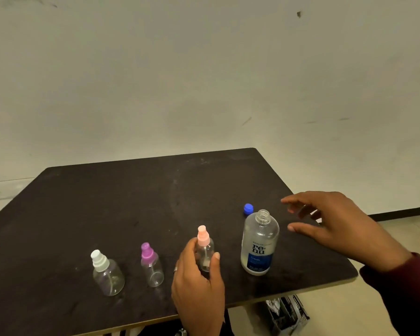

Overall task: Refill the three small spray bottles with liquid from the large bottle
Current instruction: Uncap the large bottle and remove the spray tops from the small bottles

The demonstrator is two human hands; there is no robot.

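Three small clear spray bottles stand in a row on the dark table (131, 195): one with a white top (107, 275), one with a purple top (152, 266), one with a pink top (204, 248). My left hand (197, 284) is wrapped around the pink-topped bottle, which stands upright on the table. The large clear bottle (258, 243) with a blue label stands uncapped to its right. Its blue cap (248, 209) lies just behind it. My right hand (332, 224) hovers open to the right of the large bottle, fingers spread, not touching it.
The table's right edge runs close behind my right hand, and its front edge is near my left wrist. A dark crate (286, 314) sits on the floor under the table's front right corner. A pale wall stands behind the table.
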